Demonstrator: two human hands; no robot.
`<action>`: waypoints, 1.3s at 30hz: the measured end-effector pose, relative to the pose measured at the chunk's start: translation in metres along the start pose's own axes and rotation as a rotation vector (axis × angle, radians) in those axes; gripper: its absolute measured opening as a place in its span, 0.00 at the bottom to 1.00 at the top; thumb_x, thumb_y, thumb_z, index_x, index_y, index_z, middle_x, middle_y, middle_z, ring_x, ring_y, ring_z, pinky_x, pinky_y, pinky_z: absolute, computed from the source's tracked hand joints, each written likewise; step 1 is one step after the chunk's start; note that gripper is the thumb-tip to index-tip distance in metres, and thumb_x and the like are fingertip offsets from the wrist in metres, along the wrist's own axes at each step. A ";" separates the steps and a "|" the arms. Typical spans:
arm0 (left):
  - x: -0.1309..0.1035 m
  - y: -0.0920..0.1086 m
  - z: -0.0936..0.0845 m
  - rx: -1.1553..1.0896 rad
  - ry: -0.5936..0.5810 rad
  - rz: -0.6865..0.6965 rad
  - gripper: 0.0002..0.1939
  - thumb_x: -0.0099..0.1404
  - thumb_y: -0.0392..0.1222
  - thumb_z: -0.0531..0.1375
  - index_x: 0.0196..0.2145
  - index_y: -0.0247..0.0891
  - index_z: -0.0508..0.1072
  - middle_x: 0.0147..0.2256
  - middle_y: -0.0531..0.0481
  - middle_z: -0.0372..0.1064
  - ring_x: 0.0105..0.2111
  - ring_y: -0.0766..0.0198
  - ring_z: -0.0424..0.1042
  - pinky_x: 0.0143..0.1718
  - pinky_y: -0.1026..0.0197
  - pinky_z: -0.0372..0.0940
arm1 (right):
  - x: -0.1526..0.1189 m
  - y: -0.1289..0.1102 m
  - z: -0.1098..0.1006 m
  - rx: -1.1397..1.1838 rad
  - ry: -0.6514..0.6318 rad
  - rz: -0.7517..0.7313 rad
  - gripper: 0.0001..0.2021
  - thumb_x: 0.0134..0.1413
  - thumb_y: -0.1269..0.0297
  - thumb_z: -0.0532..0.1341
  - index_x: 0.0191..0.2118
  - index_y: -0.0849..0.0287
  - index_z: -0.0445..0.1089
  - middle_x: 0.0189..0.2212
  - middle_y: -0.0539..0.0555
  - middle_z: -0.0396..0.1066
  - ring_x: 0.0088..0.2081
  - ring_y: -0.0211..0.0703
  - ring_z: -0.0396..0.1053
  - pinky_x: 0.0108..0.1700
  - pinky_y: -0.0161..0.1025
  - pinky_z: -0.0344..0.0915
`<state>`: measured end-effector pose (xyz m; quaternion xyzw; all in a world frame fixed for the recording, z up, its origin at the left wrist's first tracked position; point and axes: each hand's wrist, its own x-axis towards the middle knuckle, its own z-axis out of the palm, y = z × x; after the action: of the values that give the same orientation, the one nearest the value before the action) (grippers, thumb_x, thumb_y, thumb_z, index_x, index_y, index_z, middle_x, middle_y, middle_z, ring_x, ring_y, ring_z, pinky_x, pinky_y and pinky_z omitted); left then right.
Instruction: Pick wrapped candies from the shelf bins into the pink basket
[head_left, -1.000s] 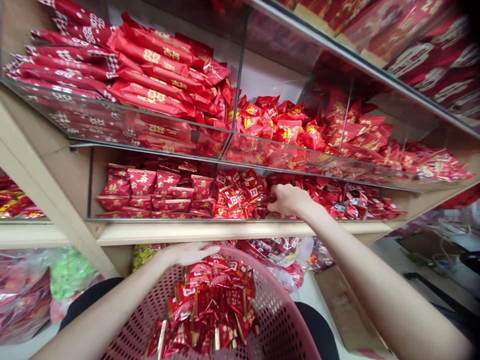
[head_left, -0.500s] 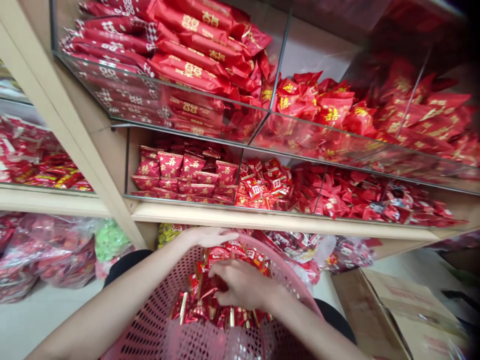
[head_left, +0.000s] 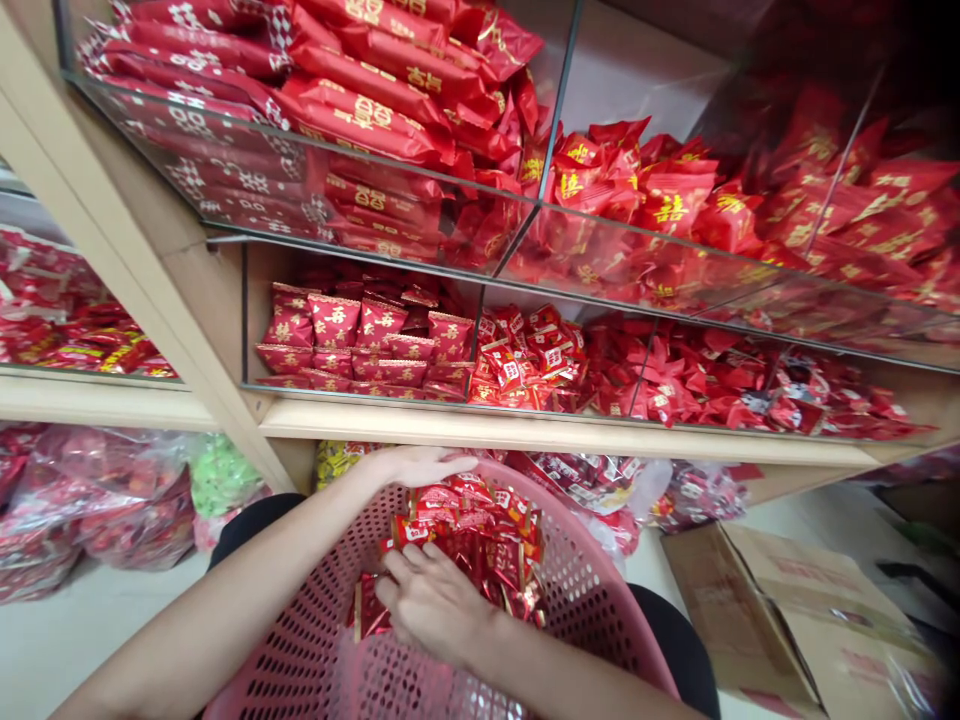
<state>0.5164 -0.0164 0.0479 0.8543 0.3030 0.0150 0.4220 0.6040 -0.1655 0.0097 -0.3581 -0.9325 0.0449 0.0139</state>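
Note:
A pink perforated plastic basket (head_left: 592,560) stands between the person's knees. My left hand (head_left: 420,466) is closed over its far rim, the thumb lying along the edge and the other fingers mostly hidden. Inside the basket lies a heap of small red-and-gold wrapped candies (head_left: 480,515). My right hand (head_left: 431,600) is down among them on the near left side, back of the hand upward, fingers curled over some candies. Its fingertips are partly hidden by the hand and the wrappers.
Above the basket, glass-fronted shelf bins (head_left: 517,235) hold red packets. A wooden shelf edge (head_left: 570,435) runs just beyond the rim. Clear bags of sweets (head_left: 135,500) lie on the floor at left. An opened cardboard box (head_left: 810,600) stands at right.
My right hand has moved left and a little nearer within the basket, uncovering more candies on the right of the heap. The left hand keeps its place on the rim. The view has shifted slightly.

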 end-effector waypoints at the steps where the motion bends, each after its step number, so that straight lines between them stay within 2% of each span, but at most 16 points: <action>1: 0.000 0.000 0.000 0.003 -0.001 -0.013 0.35 0.61 0.66 0.40 0.56 0.42 0.61 0.56 0.49 0.57 0.53 0.57 0.60 0.56 0.56 0.50 | 0.000 -0.001 -0.001 -0.011 0.003 0.004 0.08 0.54 0.65 0.53 0.37 0.62 0.66 0.38 0.56 0.65 0.42 0.45 0.63 0.46 0.44 0.63; 6: -0.001 0.001 -0.002 0.004 0.022 0.019 0.33 0.62 0.64 0.41 0.57 0.42 0.60 0.57 0.49 0.56 0.53 0.58 0.60 0.56 0.57 0.50 | 0.001 -0.002 -0.014 0.012 0.039 -0.026 0.11 0.53 0.58 0.56 0.37 0.61 0.66 0.37 0.54 0.64 0.41 0.44 0.63 0.46 0.43 0.64; 9: -0.002 0.001 -0.003 -0.006 0.032 0.053 0.32 0.64 0.62 0.40 0.56 0.41 0.61 0.56 0.48 0.57 0.52 0.59 0.61 0.56 0.57 0.50 | 0.000 0.000 -0.028 0.030 0.119 -0.041 0.14 0.55 0.54 0.53 0.38 0.59 0.66 0.37 0.53 0.65 0.39 0.42 0.64 0.45 0.41 0.64; 11: -0.002 0.001 -0.002 -0.010 0.048 0.055 0.31 0.64 0.62 0.41 0.55 0.41 0.62 0.56 0.49 0.58 0.52 0.59 0.61 0.55 0.58 0.50 | -0.003 0.007 -0.046 0.046 0.202 -0.020 0.14 0.57 0.55 0.50 0.38 0.58 0.66 0.38 0.52 0.66 0.38 0.41 0.64 0.44 0.39 0.64; 14: -0.001 0.001 -0.002 -0.040 0.031 0.081 0.31 0.64 0.61 0.41 0.54 0.40 0.64 0.54 0.50 0.61 0.51 0.59 0.62 0.55 0.60 0.51 | -0.013 0.029 -0.083 0.063 0.379 0.103 0.13 0.60 0.61 0.47 0.41 0.59 0.65 0.39 0.52 0.67 0.40 0.39 0.64 0.45 0.37 0.62; 18: -0.001 0.005 -0.003 -0.023 0.041 0.127 0.30 0.64 0.61 0.40 0.56 0.43 0.60 0.57 0.52 0.57 0.55 0.60 0.58 0.57 0.61 0.48 | -0.041 0.087 -0.139 -0.056 0.527 0.339 0.11 0.60 0.68 0.48 0.42 0.63 0.65 0.38 0.56 0.67 0.40 0.40 0.62 0.42 0.37 0.59; 19: -0.002 0.006 -0.004 -0.008 0.050 0.121 0.30 0.64 0.61 0.41 0.57 0.43 0.58 0.58 0.53 0.54 0.56 0.60 0.56 0.58 0.60 0.46 | -0.048 0.103 -0.151 -0.137 0.501 0.411 0.11 0.60 0.69 0.47 0.42 0.63 0.65 0.37 0.56 0.67 0.39 0.41 0.62 0.41 0.37 0.58; 21: -0.002 0.008 -0.004 0.003 0.036 0.092 0.30 0.64 0.61 0.41 0.57 0.44 0.58 0.59 0.52 0.53 0.56 0.60 0.55 0.58 0.60 0.45 | -0.063 0.134 -0.168 -0.362 0.348 0.486 0.09 0.59 0.71 0.49 0.39 0.62 0.66 0.35 0.57 0.68 0.38 0.43 0.61 0.38 0.38 0.55; 25: -0.003 0.009 -0.004 -0.013 0.007 0.048 0.31 0.64 0.62 0.40 0.55 0.43 0.61 0.58 0.52 0.55 0.55 0.59 0.57 0.58 0.59 0.46 | -0.077 0.174 -0.183 -0.643 0.054 0.511 0.08 0.56 0.72 0.53 0.35 0.62 0.69 0.34 0.58 0.69 0.39 0.47 0.59 0.36 0.41 0.50; 31: -0.002 0.003 -0.002 -0.024 0.015 0.062 0.31 0.64 0.62 0.41 0.56 0.44 0.61 0.58 0.54 0.53 0.56 0.60 0.56 0.57 0.60 0.46 | -0.066 0.182 -0.183 -0.723 -0.078 0.581 0.11 0.55 0.75 0.51 0.34 0.63 0.71 0.36 0.61 0.70 0.41 0.50 0.60 0.37 0.43 0.48; 39: -0.001 -0.002 0.000 -0.036 -0.005 0.042 0.31 0.63 0.63 0.41 0.56 0.43 0.60 0.57 0.51 0.55 0.55 0.60 0.58 0.57 0.59 0.47 | -0.063 0.191 -0.185 -0.759 -0.134 0.461 0.10 0.54 0.76 0.53 0.31 0.63 0.71 0.35 0.59 0.72 0.41 0.48 0.62 0.37 0.41 0.47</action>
<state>0.5147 -0.0158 0.0467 0.8527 0.2836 0.0275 0.4378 0.7889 -0.0521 0.1765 -0.5328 -0.7776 -0.2751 -0.1892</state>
